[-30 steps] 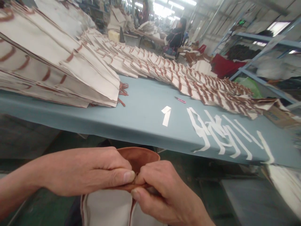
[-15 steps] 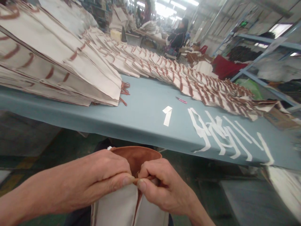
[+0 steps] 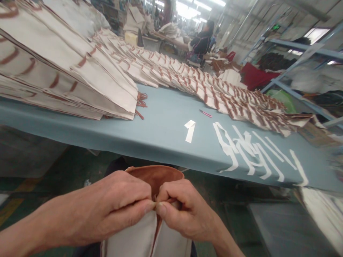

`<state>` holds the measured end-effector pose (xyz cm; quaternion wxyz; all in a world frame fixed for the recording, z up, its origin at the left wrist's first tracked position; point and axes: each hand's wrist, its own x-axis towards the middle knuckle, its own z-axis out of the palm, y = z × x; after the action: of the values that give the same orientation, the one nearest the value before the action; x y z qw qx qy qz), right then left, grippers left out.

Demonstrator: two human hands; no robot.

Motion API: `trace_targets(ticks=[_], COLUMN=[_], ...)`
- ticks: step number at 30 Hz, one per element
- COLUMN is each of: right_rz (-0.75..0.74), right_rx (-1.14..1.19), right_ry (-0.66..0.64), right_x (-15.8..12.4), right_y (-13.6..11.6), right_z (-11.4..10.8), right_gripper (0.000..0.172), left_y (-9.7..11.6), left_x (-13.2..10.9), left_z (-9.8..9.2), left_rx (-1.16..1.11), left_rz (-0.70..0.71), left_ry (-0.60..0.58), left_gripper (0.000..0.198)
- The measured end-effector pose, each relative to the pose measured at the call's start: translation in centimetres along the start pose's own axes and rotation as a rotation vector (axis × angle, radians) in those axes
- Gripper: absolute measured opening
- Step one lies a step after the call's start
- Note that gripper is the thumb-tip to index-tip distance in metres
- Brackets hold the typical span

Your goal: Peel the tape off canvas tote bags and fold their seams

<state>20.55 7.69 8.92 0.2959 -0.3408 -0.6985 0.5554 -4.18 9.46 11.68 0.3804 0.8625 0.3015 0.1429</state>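
Note:
A cream cloth bag (image 3: pixel 128 237) with a brown lining (image 3: pixel 157 175) stands upright at the bottom centre, its mouth open toward the table. At the near rim my left hand (image 3: pixel 124 205) is closed, thumb and forefinger pinching the edge. My right hand (image 3: pixel 182 210) is also closed there, its thumb tip nearly touching the left one. Below the thumbs a brown-edged seam (image 3: pixel 156 235) runs down the bag. Whatever narrow brown strip lies between the fingertips is mostly hidden.
Beyond the bag is a blue-grey covered table (image 3: pixel 160 135). Stacked cream pieces with brown ties (image 3: pixel 102 82) lie at left, and a long row of them (image 3: pixel 187 76) behind. Pink-handled snips (image 3: pixel 205 113) and white strips (image 3: pixel 249 153) lie nearer. A person (image 3: pixel 201 43) sits far back.
My thumbs have come closer together, covering the short brown strip that showed between them. The left hand has shifted slightly right; the bag stays in nearly the same place.

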Motion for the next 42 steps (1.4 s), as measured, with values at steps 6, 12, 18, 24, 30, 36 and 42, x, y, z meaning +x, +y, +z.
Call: trace_targets(ticks=[6, 12, 18, 24, 30, 36, 42], right_rz=[0.039, 0.067, 0.097, 0.124, 0.156, 0.136, 0.155], right_rx=[-0.029, 0.003, -0.014, 0.107, 0.127, 0.160, 0.144], right_ry=[-0.010, -0.033, -0.007, -0.056, -0.065, -0.049, -0.034], right_x=[0.0, -0.1, 0.2, 0.1, 0.1, 0.4, 0.3], right_y=[-0.1, 0.2, 0.7, 1.0, 1.2, 1.4, 1.8], right_z=[-0.1, -0.1, -0.1, -0.4, -0.3, -0.2, -0.3], right_gripper=[0.038, 0.051, 0.055, 0.058, 0.066, 0.061, 0.054], left_y=[-0.3, -0.2, -0.9, -0.7, -0.4, -1.0, -1.2], left_x=[0.5, 0.0, -0.1, -0.3, 0.3, 0.6, 0.7], left_z=[0.5, 0.5, 2.3, 1.1, 0.2, 0.9, 0.8], left_rx=[-0.099, -0.056, 0.319, 0.119, -0.141, -0.295, -0.405], left_rz=[-0.055, -0.061, 0.107, 0.040, -0.069, -0.247, -0.363], left_ry=[-0.003, -0.004, 0.132, -0.012, -0.009, -0.006, -0.047], left_gripper=[0.045, 0.042, 0.040, 0.039, 0.038, 0.034, 0.051])
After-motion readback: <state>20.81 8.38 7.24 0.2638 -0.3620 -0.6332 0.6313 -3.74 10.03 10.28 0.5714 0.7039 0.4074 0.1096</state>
